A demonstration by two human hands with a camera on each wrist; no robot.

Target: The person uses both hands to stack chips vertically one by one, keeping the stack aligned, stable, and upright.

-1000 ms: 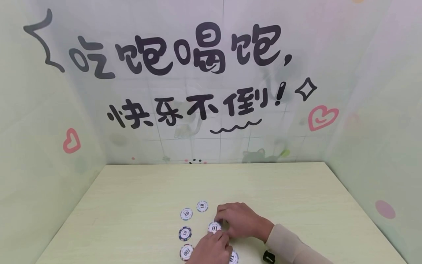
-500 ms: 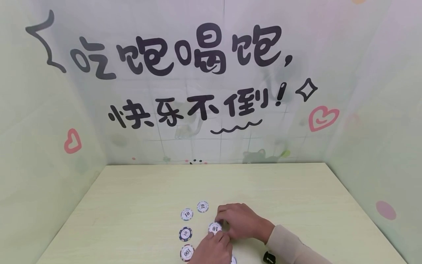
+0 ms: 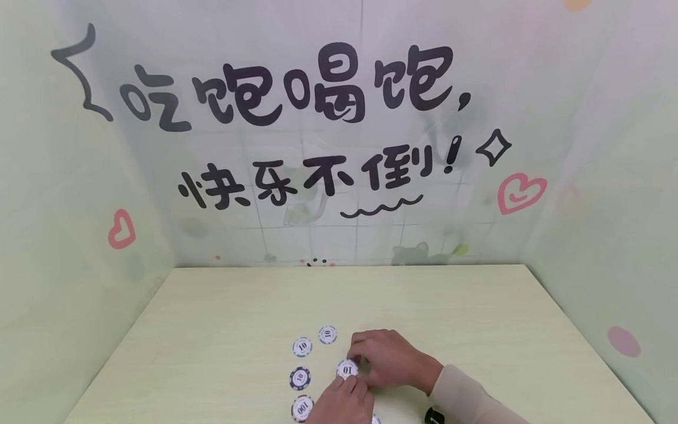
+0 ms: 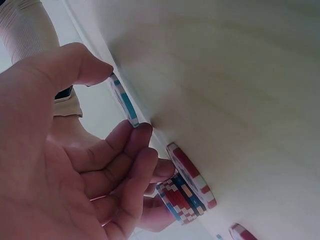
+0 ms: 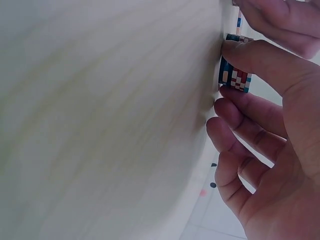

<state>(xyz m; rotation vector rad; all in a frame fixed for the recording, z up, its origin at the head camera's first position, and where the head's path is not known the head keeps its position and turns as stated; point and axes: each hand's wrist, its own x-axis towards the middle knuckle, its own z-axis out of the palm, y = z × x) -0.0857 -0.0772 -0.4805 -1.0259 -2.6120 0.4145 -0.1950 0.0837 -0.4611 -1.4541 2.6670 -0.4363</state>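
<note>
A short stack of poker chips (image 3: pixel 347 369), with a chip marked 10 on top, stands on the light table. My right hand (image 3: pixel 389 358) grips its far right side, thumb and finger on its edge in the right wrist view. My left hand (image 3: pixel 343 405) is at the near side of the stack, fingers bent, fingertips against it. In the left wrist view a teal-edged poker chip (image 4: pixel 125 100) is pinched between the left thumb and a fingertip. A red-edged chip (image 4: pixel 192 175) lies close to these fingers, under the left hand.
Left of the hands, poker chips lie in an arc: two light 10 chips, a dark-blue 10 chip (image 3: pixel 299 378) and a red-edged 100 chip (image 3: pixel 302 407). A small black object (image 3: pixel 434 416) is below the right sleeve. Printed wall sheets (image 3: pixel 349 241) enclose the table.
The chip beside my left hand, whose 10 face showed a second ago, has slipped mostly out of sight under that hand. The head view has tilted slightly; both hands stay at the stack.
</note>
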